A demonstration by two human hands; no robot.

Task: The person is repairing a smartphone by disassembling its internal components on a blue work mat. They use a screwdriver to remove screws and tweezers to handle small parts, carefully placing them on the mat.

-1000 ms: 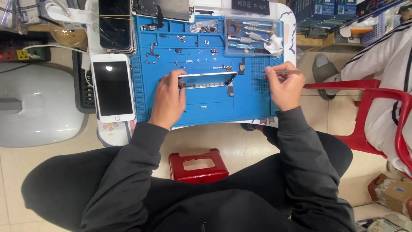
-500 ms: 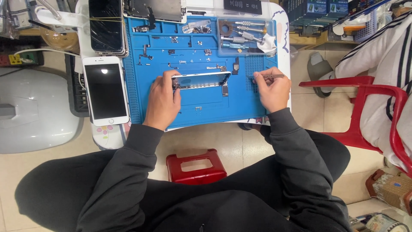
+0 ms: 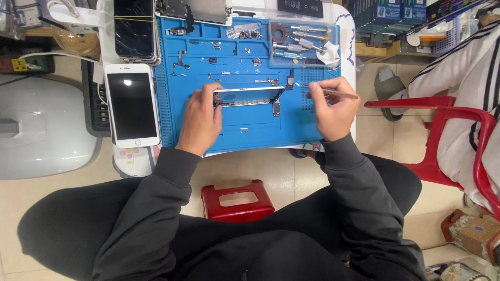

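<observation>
My left hand (image 3: 202, 117) grips the left end of a silver phone frame (image 3: 250, 96) that stands on its edge on the blue work mat (image 3: 239, 122). My right hand (image 3: 333, 106) holds metal tweezers (image 3: 338, 93) just right of the frame, with their tip pointing left toward the frame's right end. A small dark part (image 3: 276, 108) hangs from the frame onto the mat. Small screws and brackets (image 3: 224, 60) lie scattered on the mat above the frame.
A white phone with a dark screen (image 3: 131, 105) lies left of the mat, a cracked dark phone (image 3: 134, 31) above it. A tool tray (image 3: 302, 44) sits at the mat's top right. A red stool (image 3: 237, 200) stands below, a red chair (image 3: 448, 130) with a seated person at right.
My right hand has lifted slightly off the mat with the tweezers and drawn toward the frame's right end. My left hand has kept its hold on the frame. The camera view shifted a little.
</observation>
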